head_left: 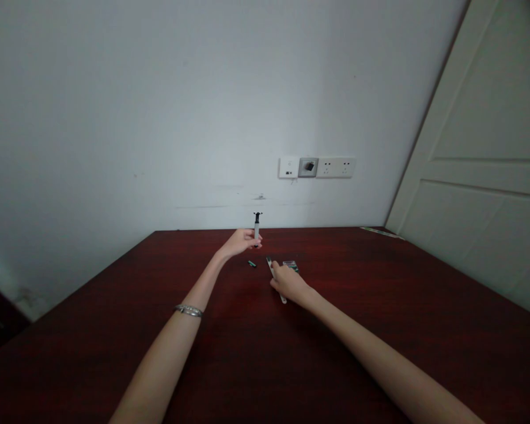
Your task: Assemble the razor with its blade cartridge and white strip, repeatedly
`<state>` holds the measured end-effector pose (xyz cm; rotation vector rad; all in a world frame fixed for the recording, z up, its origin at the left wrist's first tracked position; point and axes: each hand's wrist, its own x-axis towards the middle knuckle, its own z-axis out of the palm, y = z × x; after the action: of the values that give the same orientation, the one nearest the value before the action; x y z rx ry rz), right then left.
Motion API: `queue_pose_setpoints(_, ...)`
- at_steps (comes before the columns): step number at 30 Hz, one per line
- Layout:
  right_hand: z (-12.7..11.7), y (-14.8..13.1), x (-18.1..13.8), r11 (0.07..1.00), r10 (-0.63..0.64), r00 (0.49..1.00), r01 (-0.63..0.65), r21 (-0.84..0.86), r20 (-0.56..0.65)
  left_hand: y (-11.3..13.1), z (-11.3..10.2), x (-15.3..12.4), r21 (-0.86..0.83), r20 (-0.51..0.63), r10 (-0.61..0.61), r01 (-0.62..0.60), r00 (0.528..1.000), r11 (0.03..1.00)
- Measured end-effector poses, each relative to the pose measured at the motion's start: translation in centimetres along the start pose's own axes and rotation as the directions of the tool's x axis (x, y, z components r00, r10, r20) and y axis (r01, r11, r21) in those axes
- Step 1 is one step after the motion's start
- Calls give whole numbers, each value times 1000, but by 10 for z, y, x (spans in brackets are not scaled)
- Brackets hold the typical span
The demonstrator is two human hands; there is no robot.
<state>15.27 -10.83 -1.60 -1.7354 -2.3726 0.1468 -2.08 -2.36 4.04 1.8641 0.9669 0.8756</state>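
Note:
My left hand (242, 242) is raised a little above the table's far part, fingers closed round a slim white-and-black tool (257, 229). That tool stands upright, with a dark T-shaped top; its exact kind I cannot make out. Lower and to the right, my right hand (288, 280) has its fingers closed on a long, thin white stick with a dark tip (283, 298), slanted at the tabletop. Between the hands lies a small green-and-black piece (251, 264). Just beyond my right hand is a small clear case (290, 264) with green in it, partly covered by the hand.
The dark red wooden table (229, 365) meets a pale wall (159, 118). Wall sockets (335, 167) sit above its back edge. A flat light strip (382, 232) lies at the far right corner, near a white panelled door (481, 194).

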Motion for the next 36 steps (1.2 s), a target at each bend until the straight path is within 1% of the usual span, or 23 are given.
queue_pose_setpoints(4, -7, 4, 3, 995, -15, 998, 19, 94, -53, 0, 3, 0, 5, -39, 33, -32, 999, 999)
queue_pose_setpoints(6, -15, 11, 7, 978, -13, 995, 34, 205, -101, -1, 5, 0, -2, -51, 57, -57, 997, 998)
queue_pose_setpoints(8, -26, 23, 11, 929, -10, 988, 65, 363, -151, -2, 6, 0, -15, -64, 78, -79, 995, 997)
queue_pose_setpoints(11, -49, 46, 17, 804, 11, 976, 121, 582, -217, -4, 8, 1, -33, -68, 80, -82, 994, 996)
queue_pose_setpoints(14, -70, 67, 21, 629, 85, 972, 118, 768, -219, -6, 11, 1, -45, -38, 77, -79, 996, 996)
queue_pose_setpoints(17, -80, 80, 24, 461, 175, 953, 141, 876, -246, -8, 15, 1, -58, -8, 73, -73, 997, 996)
queue_pose_setpoints(19, -80, 83, 26, 402, 241, 922, 189, 896, -302, -10, 19, 1, -57, 14, 54, -54, 998, 997)
queue_pose_setpoints(21, -75, 82, 28, 389, 288, 894, 218, 895, -343, -12, 23, 0, -47, 36, 37, -35, 999, 998)
queue_pose_setpoints(22, -72, 80, 29, 392, 296, 888, 223, 892, -352, -13, 25, 0, -39, 47, 31, -29, 998, 999)
queue_pose_setpoints(24, -65, 74, 29, 388, 276, 896, 227, 893, -348, -14, 31, 0, -23, 73, 31, -30, 997, 999)
queue_pose_setpoints(26, -59, 65, 28, 384, 235, 916, 221, 897, -326, -15, 36, 1, -8, 100, 35, -35, 994, 999)
queue_pose_setpoints(30, -52, 49, 25, 439, 186, 942, 175, 881, -280, -18, 46, 0, -5, 142, 72, -72, 987, 997)
queue_pose_setpoints(33, -48, 43, 23, 457, 143, 945, 202, 866, -296, -21, 51, 0, -30, 155, 111, -107, 982, 994)
queue_pose_setpoints(36, -43, 43, 24, 458, 143, 940, 213, 863, -308, -25, 56, 1, -56, 154, 126, -119, 980, 991)
